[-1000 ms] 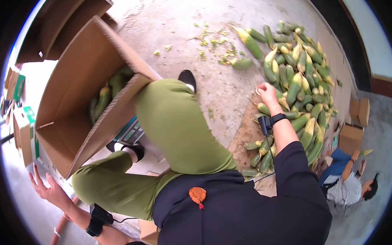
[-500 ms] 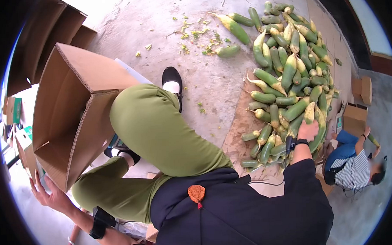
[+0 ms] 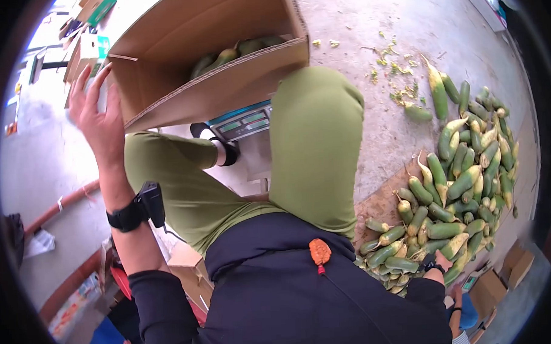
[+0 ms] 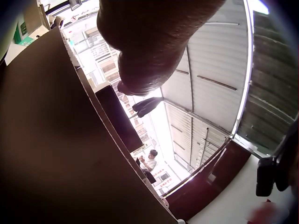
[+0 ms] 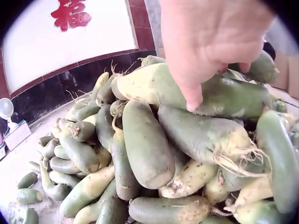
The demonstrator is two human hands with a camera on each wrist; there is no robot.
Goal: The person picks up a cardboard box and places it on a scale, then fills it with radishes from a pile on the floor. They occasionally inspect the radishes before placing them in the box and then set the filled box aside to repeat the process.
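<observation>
Many green radishes with pale root ends (image 3: 464, 180) lie heaped at the right in the head view. At the heap's lower edge is my right hand (image 3: 441, 263). The right wrist view shows this hand (image 5: 215, 42) gripping a large radish (image 5: 229, 95) on top, thumb on the near side and fingers over the far side. My left hand (image 3: 101, 126) has its fingers spread beside the left end of an open cardboard box (image 3: 224, 83) holding several radishes (image 3: 223, 56). In the left wrist view, part of the left hand (image 4: 149, 46) shows above a cardboard panel (image 4: 79, 135).
A scale (image 3: 243, 121) sits below the box, between my legs. Leaf scraps (image 3: 406, 93) litter the floor. Small cartons (image 3: 89, 54) stand at upper left, and more boxes (image 3: 489, 289) at lower right near another person (image 3: 465, 314). A red-brown pipe (image 3: 61, 204) runs along the left.
The head view has turned, shifting the heap and box rightward. My right hand has moved from the heap's left side to its lower right. My left hand has risen beside the box.
</observation>
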